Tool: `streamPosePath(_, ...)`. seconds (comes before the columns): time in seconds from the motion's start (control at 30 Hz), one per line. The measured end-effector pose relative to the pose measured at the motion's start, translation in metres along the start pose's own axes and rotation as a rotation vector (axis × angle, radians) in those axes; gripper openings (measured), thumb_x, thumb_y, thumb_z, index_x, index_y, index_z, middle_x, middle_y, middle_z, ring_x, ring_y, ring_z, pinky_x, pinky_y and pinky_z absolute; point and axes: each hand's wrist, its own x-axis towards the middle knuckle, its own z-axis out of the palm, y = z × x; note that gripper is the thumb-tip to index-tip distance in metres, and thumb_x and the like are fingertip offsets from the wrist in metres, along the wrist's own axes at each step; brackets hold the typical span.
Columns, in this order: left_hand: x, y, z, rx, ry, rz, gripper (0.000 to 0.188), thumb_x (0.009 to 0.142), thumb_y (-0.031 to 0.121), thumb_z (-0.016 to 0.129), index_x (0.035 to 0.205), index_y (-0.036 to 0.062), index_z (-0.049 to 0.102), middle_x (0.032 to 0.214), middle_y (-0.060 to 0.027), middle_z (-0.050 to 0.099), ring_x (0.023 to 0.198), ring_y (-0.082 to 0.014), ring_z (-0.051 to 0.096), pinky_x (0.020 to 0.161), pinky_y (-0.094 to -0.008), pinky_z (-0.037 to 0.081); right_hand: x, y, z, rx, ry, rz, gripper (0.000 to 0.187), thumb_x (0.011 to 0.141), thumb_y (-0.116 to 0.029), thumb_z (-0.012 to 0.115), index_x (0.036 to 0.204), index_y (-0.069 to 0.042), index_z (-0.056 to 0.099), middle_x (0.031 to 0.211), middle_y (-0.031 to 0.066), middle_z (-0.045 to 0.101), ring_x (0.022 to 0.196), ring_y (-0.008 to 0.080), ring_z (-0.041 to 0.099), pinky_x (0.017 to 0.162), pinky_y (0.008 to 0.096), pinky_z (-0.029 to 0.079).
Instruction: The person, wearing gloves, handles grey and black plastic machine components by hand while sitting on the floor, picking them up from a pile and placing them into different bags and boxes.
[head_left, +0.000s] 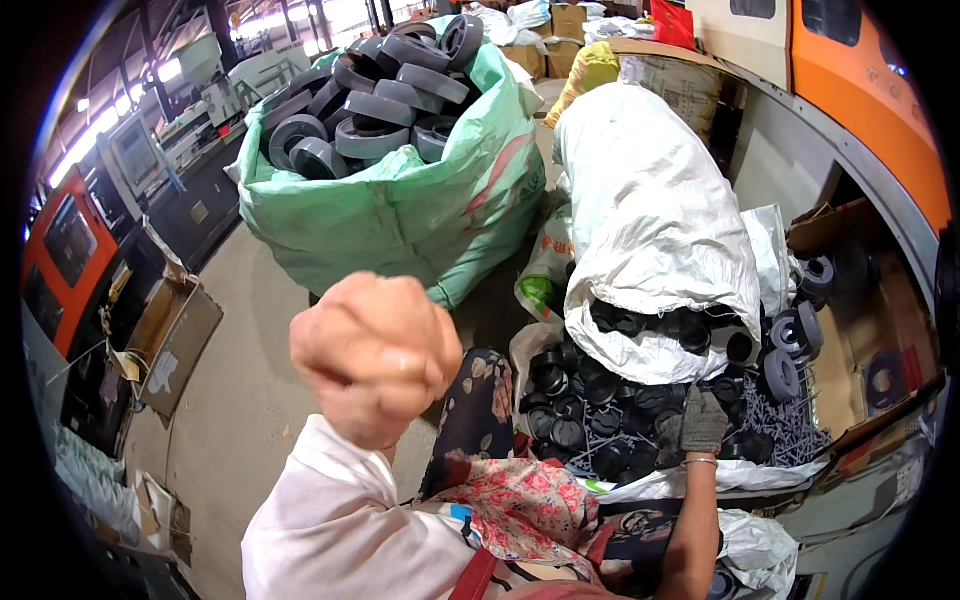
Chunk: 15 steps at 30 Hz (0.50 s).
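My left hand (375,355) is raised close to the camera, closed in a bare fist with nothing visible in it; a white sleeve runs down from its wrist. Lower right, my right hand (702,420) wears a dark grey glove and rests fingers-down on a heap of black round plastic caps (585,400). Whether it grips one is hidden. The caps spill from the mouth of a big white woven sack (650,220) lying just beyond the hand. Floral-patterned cloth (510,495) covers my lap between the arms.
A large green sack (400,215) heaped with grey plastic wheels (370,100) stands behind my fist. More grey wheels (790,350) and a pile of thin dark pins (785,425) lie right of the caps. Cardboard boxes (175,340) sit left on the concrete floor; an orange machine (870,70) stands at top right.
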Motion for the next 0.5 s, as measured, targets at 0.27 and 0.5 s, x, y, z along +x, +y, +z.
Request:
streamPosePath(0.27,0.013,-0.044,-0.031,0.104,0.47,-0.391,0.012,0.083,0.005,0.058,0.089,-0.0051,0.06,0.066,-0.0044,0.051,0.055,-0.0082,0.044,0.046,-0.0227,0.035,0.007,-0.005,0.0,0.329,-0.287,0.438,0.026,0.081,-0.029,0.052,0.098,-0.009,0.056,0.09,0.0145,0.058,0.076,0.0338,0.057,0.061,0.0433,0.046)
streamPosePath(0.5,0.01,-0.065,-0.043,-0.054,0.466,-0.475,0.018,0.082,0.004,0.058,0.097,-0.0044,0.061,0.081,-0.0093,0.061,0.063,-0.0118,0.053,0.055,-0.0261,0.042,0.001,0.0,0.0,0.112,-0.114,0.177,0.03,0.087,-0.034,0.044,0.093,-0.007,0.056,0.087,0.0145,0.058,0.078,0.0324,0.057,0.066,0.0419,0.046)
